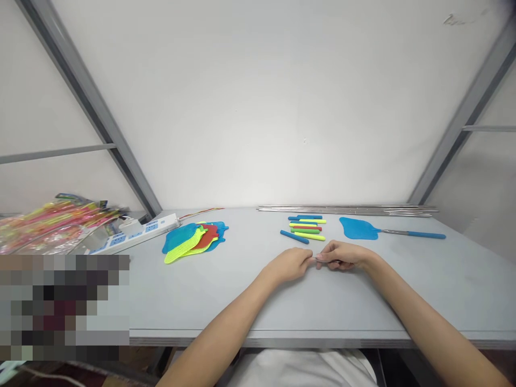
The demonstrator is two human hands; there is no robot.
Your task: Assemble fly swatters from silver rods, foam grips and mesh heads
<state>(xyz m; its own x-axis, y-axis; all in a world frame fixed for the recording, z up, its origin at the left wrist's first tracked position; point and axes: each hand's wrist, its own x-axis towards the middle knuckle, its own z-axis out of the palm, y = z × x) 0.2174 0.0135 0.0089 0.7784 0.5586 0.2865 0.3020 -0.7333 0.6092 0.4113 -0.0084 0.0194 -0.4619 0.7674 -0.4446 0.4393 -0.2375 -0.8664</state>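
Observation:
My left hand (289, 264) and my right hand (343, 256) meet over the middle of the table, fingers closed. Between their fingertips shows a short bit of a thin metal rod (315, 260), mostly hidden by the fingers. Just beyond the hands lie several coloured plastic handles (306, 231) in blue, yellow, green and red. A blue fly swatter (358, 228) with a metal shaft and blue handle rests to the right. On the left is a loose pile of fly swatter heads (193, 239) in blue, yellow and red.
Long thin metal rods (346, 209) lie along the back wall. A white power strip (137, 236) and plastic-wrapped colourful goods (52, 226) take up the left end of the grey table (226, 306). The lower left corner is pixelated.

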